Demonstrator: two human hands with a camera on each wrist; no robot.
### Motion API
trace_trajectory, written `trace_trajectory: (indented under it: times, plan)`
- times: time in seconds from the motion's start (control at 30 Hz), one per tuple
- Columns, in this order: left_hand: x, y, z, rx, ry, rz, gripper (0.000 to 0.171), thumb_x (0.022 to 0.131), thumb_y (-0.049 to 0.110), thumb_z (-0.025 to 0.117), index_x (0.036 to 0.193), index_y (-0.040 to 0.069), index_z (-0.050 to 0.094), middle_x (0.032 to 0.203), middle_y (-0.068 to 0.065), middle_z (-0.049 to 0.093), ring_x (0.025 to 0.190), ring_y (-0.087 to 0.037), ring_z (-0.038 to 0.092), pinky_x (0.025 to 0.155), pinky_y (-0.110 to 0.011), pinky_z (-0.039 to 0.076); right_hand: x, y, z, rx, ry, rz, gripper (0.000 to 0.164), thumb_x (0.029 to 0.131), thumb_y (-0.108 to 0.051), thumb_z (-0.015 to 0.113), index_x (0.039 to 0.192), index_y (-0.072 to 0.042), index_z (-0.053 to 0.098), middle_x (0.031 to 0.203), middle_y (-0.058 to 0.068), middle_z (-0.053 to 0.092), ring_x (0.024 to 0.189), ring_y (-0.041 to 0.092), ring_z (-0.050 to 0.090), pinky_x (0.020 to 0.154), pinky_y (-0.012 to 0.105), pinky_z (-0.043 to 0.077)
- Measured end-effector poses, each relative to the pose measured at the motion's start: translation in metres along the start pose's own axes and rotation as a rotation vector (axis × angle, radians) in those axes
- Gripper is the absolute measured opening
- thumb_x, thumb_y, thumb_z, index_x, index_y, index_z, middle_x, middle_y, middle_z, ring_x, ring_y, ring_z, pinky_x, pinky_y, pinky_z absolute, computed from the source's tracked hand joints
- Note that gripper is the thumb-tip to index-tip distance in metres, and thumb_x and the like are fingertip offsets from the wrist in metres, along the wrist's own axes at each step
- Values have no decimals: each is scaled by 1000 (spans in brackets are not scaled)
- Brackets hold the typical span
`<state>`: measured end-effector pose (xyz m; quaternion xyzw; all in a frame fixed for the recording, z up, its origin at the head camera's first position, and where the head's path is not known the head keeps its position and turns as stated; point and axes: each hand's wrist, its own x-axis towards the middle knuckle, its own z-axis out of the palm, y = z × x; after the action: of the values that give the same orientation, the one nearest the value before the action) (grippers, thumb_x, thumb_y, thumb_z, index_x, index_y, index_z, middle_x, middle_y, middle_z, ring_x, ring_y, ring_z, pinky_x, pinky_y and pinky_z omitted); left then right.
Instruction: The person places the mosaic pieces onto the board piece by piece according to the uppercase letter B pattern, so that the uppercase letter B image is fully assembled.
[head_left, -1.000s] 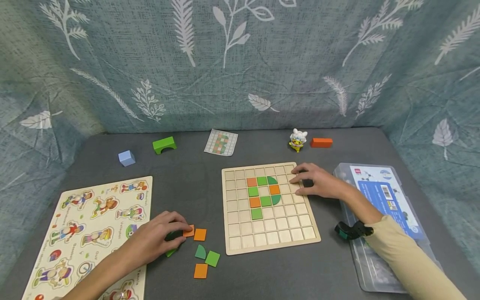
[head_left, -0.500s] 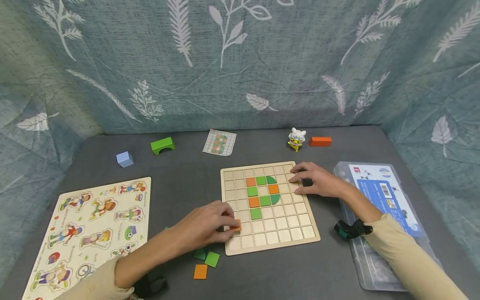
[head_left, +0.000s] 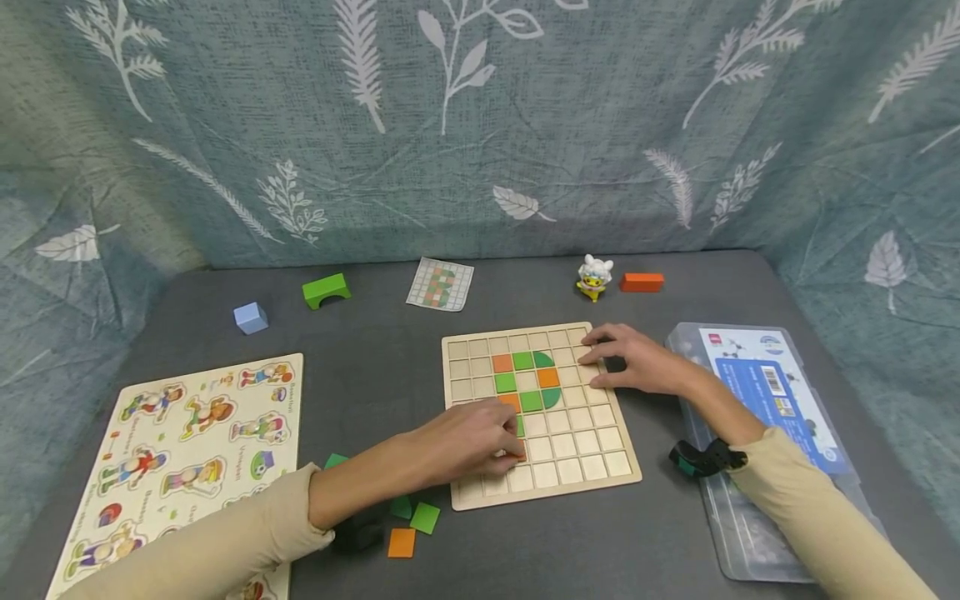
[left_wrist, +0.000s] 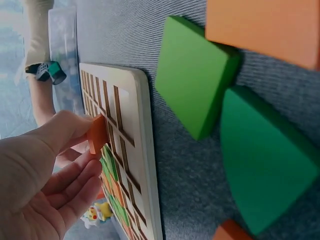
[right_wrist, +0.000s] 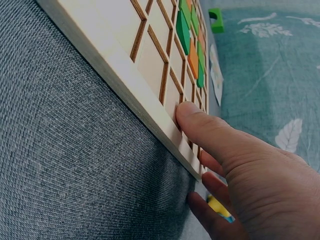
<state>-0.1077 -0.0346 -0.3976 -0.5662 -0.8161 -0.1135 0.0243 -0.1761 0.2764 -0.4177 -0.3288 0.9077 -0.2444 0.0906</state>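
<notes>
My left hand (head_left: 468, 437) is over the lower-left part of the wooden grid board (head_left: 551, 496). It pinches an orange square tile (left_wrist: 98, 134) between thumb and fingertips, mostly hidden by the hand in the head view. Orange and green square tiles and two dark green quarter-circle tiles (head_left: 550, 397) sit in the board's cells. My right hand (head_left: 636, 360) rests at the board's right edge, thumb lying on the cells and fingers lightly bent. Left of the board's near corner are a loose green tile (head_left: 425, 518), a dark green quarter-circle (left_wrist: 265, 160) and an orange tile (head_left: 401, 543).
A picture puzzle board (head_left: 172, 433) lies at the left, partly under the left sleeve. At the right is a clear plastic case (head_left: 780, 533). Along the back are a blue block (head_left: 251, 317), green arch (head_left: 326, 291), pattern sheet (head_left: 441, 284), small figurine (head_left: 594, 278) and red block (head_left: 642, 282).
My left hand has carried the orange tile from the loose pieces rightward onto the lower-left cells of the grid board. My right hand has stayed at the board's edge.
</notes>
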Motion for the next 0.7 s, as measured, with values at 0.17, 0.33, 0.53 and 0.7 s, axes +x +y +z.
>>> trace_trajectory:
  times: [0.17,0.33,0.53,0.7]
  plan:
    - [4,0,0,-12,-41,-23,8,88,19,70,89,24,77,83,5,62,77,-7,53,60,-15,41,-1,0,-1,2,-4,1,38,82,-23,77,117,-10,71,133,18,55,124,37,49,98,56,42]
    - [5,1,1,-1,-41,-33,6,87,20,72,85,24,76,82,6,63,75,-6,53,58,-14,40,-1,0,0,1,-5,4,38,82,-23,77,117,-10,71,133,18,55,124,38,49,98,56,42]
    - [-4,-2,3,84,8,10,9,87,19,70,83,25,75,86,7,62,77,-7,51,63,-16,42,0,0,-1,-1,1,-3,38,82,-23,77,117,-9,71,133,18,55,124,38,49,98,57,42]
    - [-35,-12,-2,-7,12,-59,10,92,22,66,98,22,74,101,5,65,91,-10,56,75,-21,49,0,1,0,0,-1,-2,37,82,-24,77,117,-10,71,132,18,56,123,38,49,98,56,42]
